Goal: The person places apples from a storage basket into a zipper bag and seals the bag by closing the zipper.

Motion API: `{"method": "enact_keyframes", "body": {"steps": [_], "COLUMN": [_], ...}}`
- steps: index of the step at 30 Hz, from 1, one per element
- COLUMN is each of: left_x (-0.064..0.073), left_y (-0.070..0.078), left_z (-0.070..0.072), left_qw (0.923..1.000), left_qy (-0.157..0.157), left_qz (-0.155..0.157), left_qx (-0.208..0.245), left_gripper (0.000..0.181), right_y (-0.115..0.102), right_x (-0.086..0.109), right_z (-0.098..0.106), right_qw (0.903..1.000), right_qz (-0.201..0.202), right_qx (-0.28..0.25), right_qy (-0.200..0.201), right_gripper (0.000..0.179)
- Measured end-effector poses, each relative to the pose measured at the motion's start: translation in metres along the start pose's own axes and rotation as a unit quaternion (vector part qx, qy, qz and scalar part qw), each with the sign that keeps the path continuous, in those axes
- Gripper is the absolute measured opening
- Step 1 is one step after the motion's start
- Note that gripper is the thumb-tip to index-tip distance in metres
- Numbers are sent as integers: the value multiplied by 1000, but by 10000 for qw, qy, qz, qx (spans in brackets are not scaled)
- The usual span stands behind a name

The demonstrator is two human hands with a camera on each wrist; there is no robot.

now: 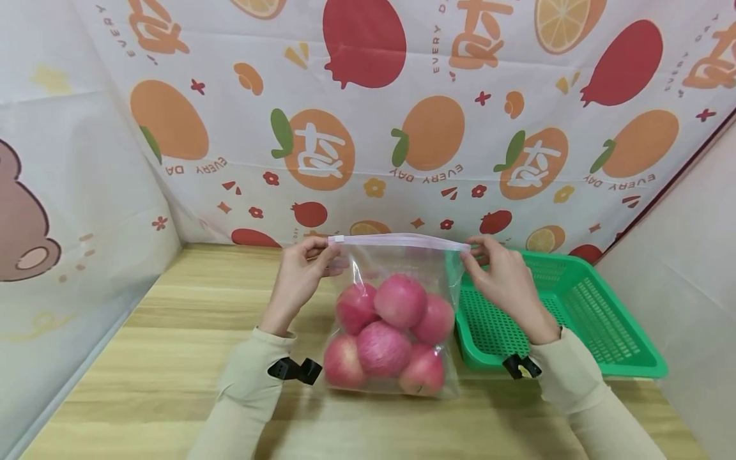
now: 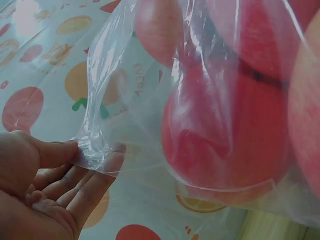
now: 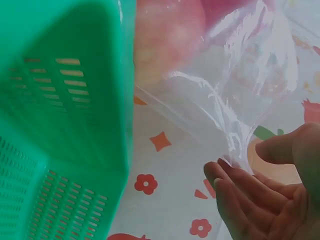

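A clear slider zip bag with several pink-red apples in it stands on the table, its pale pink zip strip stretched level across the top. At the strip's left end, beside the white slider, my left hand pinches the bag's corner. The left wrist view shows that hand's thumb and fingers on the clear film. My right hand holds the opposite top corner. Seen from the right wrist, gathered film meets the fingertips of the right hand, and the thumb stands apart from them.
To the right of the bag sits a green plastic basket with slotted walls, partly behind my right forearm. A wood-grain table lies under everything. A fruit-print cloth hangs behind, with pale walls at both sides.
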State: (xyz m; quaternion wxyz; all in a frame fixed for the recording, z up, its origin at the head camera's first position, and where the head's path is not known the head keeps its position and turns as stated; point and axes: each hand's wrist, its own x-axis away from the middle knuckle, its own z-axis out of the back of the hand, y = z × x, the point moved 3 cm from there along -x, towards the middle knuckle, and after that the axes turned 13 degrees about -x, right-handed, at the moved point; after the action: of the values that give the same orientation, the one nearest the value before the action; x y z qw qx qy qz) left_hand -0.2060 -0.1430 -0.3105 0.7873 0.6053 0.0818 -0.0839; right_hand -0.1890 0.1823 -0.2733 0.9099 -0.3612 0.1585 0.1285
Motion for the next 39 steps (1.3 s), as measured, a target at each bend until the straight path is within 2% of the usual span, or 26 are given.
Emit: {"method": "enact_keyframes", "body": {"steps": [6,11,15,21,25,28,32,35,39], "left_x": [1,0,1,4,7,10,13,16,19], "left_y": [8,13,17,21,24,26,30,32,33], "left_z": [-6,-10,-12,-13,-14,-13,-12,-12,-10], "left_qw": [9996,9987,9980,9972,9967,9962,9955,9954,9954], "left_qy": [-39,-115,-107,-58,-31,26,76,118,171], "left_qz": [-264,-406,-480,-584,-624,-665,-752,-779,-805], "left_qx": [-89,-299,-397,-472,-518,-560,-579,-536,-493], "left_gripper": [24,21,19,19,18,18,18,19,20], "right_y": [1,4,2,-21,-45,-64,-87,-101,-115], "right_x": [-14,-18,-21,-31,-38,-40,-40,-39,-40], "right_z": [0,-2,-3,-3,-6,-9,-17,-27,-42], "right_qw": [9984,9969,9966,9980,9968,9921,9835,9776,9707], "right_qz": [-173,-346,-263,224,619,1006,1599,1895,2035], "right_qx": [232,267,343,289,-198,-633,-805,-801,-868], "right_qy": [-479,-657,-704,-518,-470,-395,-263,-447,-936], "right_gripper": [35,35,35,33,33,31,28,29,31]}}
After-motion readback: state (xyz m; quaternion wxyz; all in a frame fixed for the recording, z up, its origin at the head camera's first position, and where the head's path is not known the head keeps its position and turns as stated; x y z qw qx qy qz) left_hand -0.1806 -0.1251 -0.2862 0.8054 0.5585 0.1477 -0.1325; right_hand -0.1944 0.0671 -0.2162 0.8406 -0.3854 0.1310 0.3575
